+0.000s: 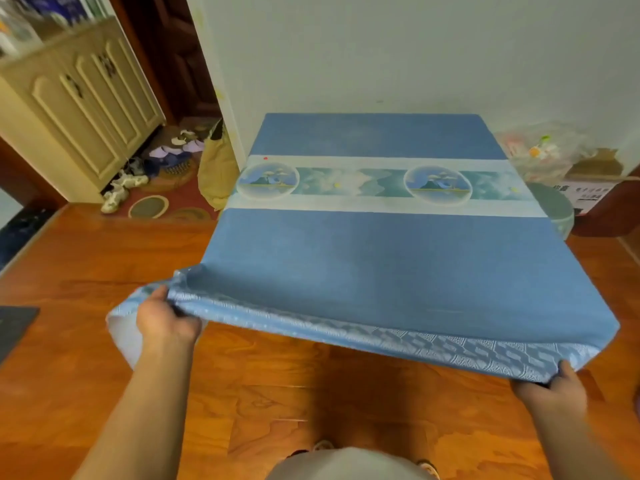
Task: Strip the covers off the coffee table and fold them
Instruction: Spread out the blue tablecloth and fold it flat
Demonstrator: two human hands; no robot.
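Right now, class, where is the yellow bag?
In the head view, the yellow bag stands on the floor at the left, against the wall corner, beside the blue cover.

Coffee table hidden beneath blue cover (381, 258), left hand (166, 318) fingertips tucked under its hem, right hand (550, 386) fingertips likewise unseen

Place: a room in a home, near an entryway.
Floor: glossy reddish wood floor (86, 265).
Storage: cream cabinet (83, 105) with arched panel doors, by a dark wooden door (166, 53).
Shoes: several pairs of shoes (145, 171) piled on a patterned red rug (173, 199).
Furniture: low table under a blue printed cover (381, 265), against a plain pale wall (415, 46).
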